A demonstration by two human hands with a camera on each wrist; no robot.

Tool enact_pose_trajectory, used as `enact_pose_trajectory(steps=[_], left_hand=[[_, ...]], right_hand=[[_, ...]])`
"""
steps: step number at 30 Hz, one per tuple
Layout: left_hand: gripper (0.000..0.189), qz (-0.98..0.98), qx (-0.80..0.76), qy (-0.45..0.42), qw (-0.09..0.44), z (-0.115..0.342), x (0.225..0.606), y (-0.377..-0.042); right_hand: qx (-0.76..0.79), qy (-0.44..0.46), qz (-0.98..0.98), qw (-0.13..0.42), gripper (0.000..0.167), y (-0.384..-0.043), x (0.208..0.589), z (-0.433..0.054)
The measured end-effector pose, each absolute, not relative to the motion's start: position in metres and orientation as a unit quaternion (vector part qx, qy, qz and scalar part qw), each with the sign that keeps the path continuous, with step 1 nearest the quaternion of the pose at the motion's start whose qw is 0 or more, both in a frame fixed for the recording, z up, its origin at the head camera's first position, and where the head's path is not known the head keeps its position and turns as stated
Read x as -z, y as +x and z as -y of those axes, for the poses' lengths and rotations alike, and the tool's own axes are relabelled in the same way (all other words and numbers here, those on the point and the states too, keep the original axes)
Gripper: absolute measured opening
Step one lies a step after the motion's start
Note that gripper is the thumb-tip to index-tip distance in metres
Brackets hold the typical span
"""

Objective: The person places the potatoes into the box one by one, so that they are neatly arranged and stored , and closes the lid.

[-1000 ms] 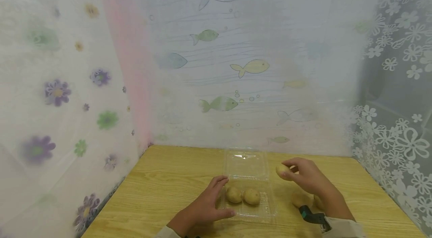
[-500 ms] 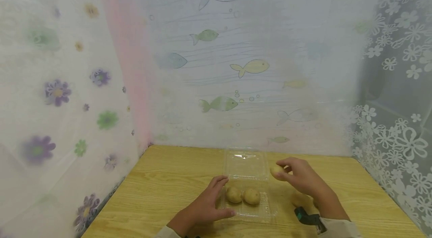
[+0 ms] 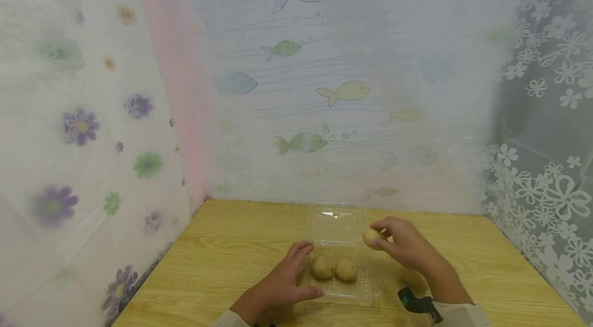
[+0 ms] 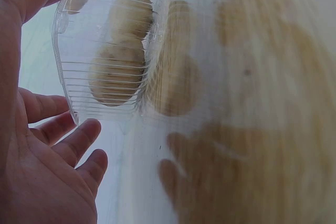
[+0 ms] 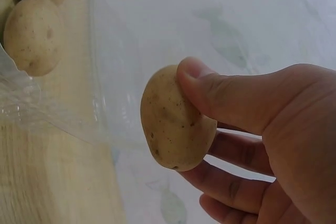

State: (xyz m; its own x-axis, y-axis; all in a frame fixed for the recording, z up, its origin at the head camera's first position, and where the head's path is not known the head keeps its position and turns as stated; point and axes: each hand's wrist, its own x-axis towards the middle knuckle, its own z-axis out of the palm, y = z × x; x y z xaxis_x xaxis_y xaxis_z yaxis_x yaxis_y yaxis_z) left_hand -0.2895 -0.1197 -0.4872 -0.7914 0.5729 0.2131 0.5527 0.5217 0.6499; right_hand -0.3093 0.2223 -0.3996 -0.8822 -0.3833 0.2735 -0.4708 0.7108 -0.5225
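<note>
A clear plastic clamshell container (image 3: 363,290) sits on the table, its lid (image 3: 335,229) folded back away from me. Two potatoes lie side by side in its base, a left one (image 3: 321,268) and a right one (image 3: 346,269). My left hand (image 3: 288,281) spans the base's left side, thumb at the near corner and fingers toward the hinge; the left wrist view has them at the ribbed wall (image 4: 79,72). My right hand (image 3: 405,244) pinches another potato (image 5: 176,121) between thumb and fingers, raised beside the container's right side near the hinge.
Below my right forearm, a further potato (image 3: 414,280) shows partly on the wood-grain table (image 3: 241,234). A black strap device (image 3: 414,302) is on the right wrist. Patterned curtains (image 3: 296,110) rise behind the table and along both sides.
My right hand has moved left with its potato, from out over the table to right beside the container. The left hand and the two potatoes in the base have stayed put.
</note>
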Motion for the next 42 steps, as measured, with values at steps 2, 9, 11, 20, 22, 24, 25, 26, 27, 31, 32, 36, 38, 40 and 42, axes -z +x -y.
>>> enact_pose_trajectory(steps=[2,9,11,20,22,24,25,26,27,31,32,36,38,40,42], left_hand=[[0.1,-0.872,-0.367,0.323,0.013,0.12,0.487,-0.29],[0.099,-0.872,-0.369,0.321,0.016,0.12,0.486,-0.289],[0.099,-0.872,-0.37,0.32,0.018,0.12,0.485,-0.289],[0.099,-0.87,-0.373,0.321,0.025,0.12,0.483,-0.288],[0.099,-0.869,-0.374,0.322,0.026,0.12,0.483,-0.288],[0.099,-0.869,-0.374,0.322,0.026,0.12,0.483,-0.289],[0.099,-0.869,-0.375,0.322,0.027,0.12,0.483,-0.289],[0.099,-0.868,-0.376,0.322,0.028,0.121,0.483,-0.289],[0.099,-0.869,-0.376,0.321,0.028,0.121,0.484,-0.289],[0.099,-0.87,-0.375,0.318,0.025,0.12,0.483,-0.287],[0.099,-0.871,-0.374,0.317,0.024,0.119,0.483,-0.287],[0.099,-0.873,-0.372,0.316,0.021,0.118,0.483,-0.285],[0.099,-0.873,-0.373,0.315,0.021,0.118,0.483,-0.284],[0.099,-0.873,-0.372,0.315,0.02,0.118,0.482,-0.283],[0.099,-0.874,-0.371,0.313,0.019,0.117,0.482,-0.281]], right_hand=[[-0.302,0.235,0.921,0.072,0.043,-0.309,0.399,-0.221],[-0.303,0.248,0.917,0.075,0.043,-0.307,0.399,-0.214],[-0.303,0.252,0.916,0.076,0.043,-0.306,0.399,-0.212],[-0.284,0.283,0.911,0.096,0.039,-0.305,0.399,-0.203],[-0.281,0.29,0.91,0.098,0.039,-0.304,0.399,-0.201],[-0.278,0.298,0.908,0.099,0.039,-0.304,0.399,-0.198],[-0.275,0.301,0.908,0.099,0.039,-0.304,0.399,-0.197],[-0.272,0.303,0.908,0.098,0.039,-0.304,0.4,-0.197],[-0.271,0.306,0.907,0.099,0.039,-0.304,0.4,-0.196],[-0.269,0.314,0.904,0.105,0.038,-0.303,0.401,-0.194],[-0.267,0.316,0.904,0.107,0.038,-0.302,0.401,-0.193],[-0.272,0.322,0.901,0.106,0.037,-0.3,0.401,-0.191],[-0.273,0.326,0.899,0.105,0.037,-0.298,0.4,-0.189],[-0.275,0.331,0.897,0.102,0.036,-0.297,0.399,-0.187],[-0.283,0.34,0.892,0.096,0.037,-0.296,0.398,-0.184]])
